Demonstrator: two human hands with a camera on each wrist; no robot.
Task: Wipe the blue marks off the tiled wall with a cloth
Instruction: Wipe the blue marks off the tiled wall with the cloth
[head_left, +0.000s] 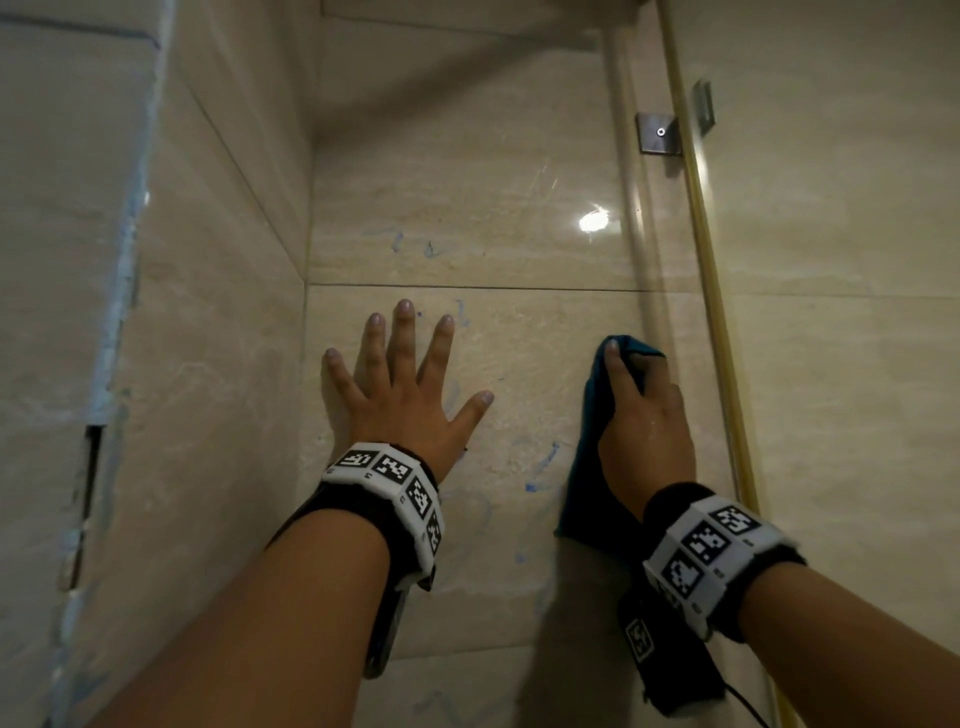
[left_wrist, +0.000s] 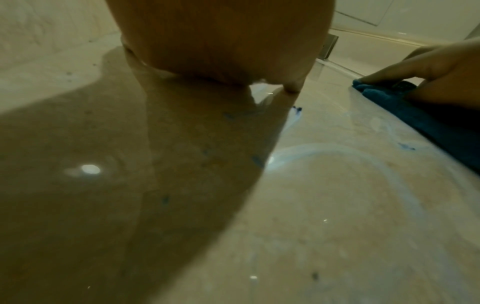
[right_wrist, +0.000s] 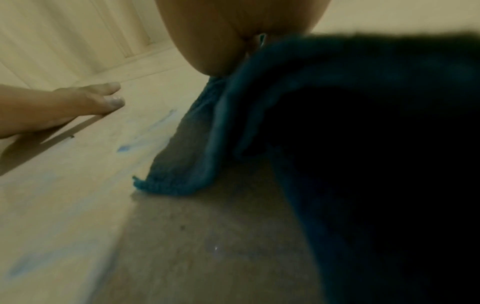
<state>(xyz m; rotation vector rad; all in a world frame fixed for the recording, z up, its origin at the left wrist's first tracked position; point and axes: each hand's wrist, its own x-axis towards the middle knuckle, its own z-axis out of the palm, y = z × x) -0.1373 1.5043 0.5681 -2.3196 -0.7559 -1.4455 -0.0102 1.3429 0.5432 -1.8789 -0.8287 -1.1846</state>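
**Cloth working the tile edge while blue streaks are waiting mid-wall**

Two forearms w/ coded wristbands (head_left: 714, 556) are filling the foreground, both reaching to the beige tiled wall (head_left: 519, 332). The left hand (head_left: 402, 387) is lying flat on the tile, fingers straight and spread, holding nothing, apparently bracing. The right hand (head_left: 644, 421) is pressing a dark teal cloth (head_left: 584, 467) against the wall near the glass panel's edge strip (head_left: 722, 332); the index finger is lying straight over the top fold, but whether the other fingers are curling into the fabric can't be told from any view. Part of the cloth is hanging loose below the palm.

Blue marks (head_left: 543, 465) are showing just left of the cloth, w/ fainter ones above the grout line, beside the left fingertips and lower down the wall. The left wrist view is showing a pale, smeared arc, so the job is looking partly done at best.

Risks, as judged: a loaded cloth may be spreading pigment rather than lifting it; the bracing palm may be covering marks and getting them missed, or slipping on the glossy tile; the loose flap may be dragging colour over clean areas; the stroke may be knocking knuckles against the edge strip.
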